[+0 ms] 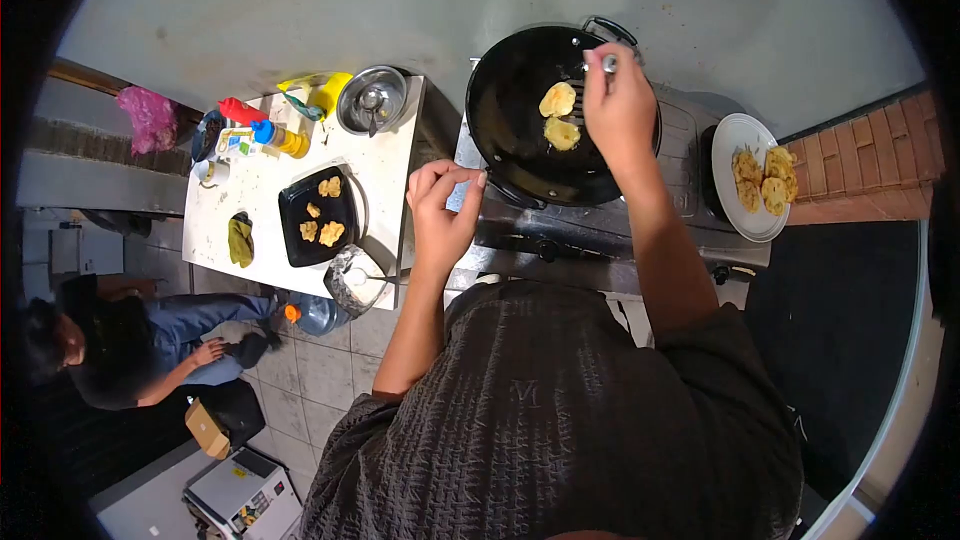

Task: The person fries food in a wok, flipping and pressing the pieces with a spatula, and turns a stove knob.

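Head view: right hand point(617, 100) clasps a spatula point(609, 64), left hand point(445, 210) curls loosely, seemingly empty, and hasty shoving could tear fritters point(557, 100) left of the spatula grip.

A wok point(508, 70) on a stove point(682, 152) marks a kitchen.

The black pan point(515, 85) looks glossy metal, the bowl point(352, 90) shiny metal, the plate point(743, 133) smooth, the shirt point(560, 400) rough-textured cloth.
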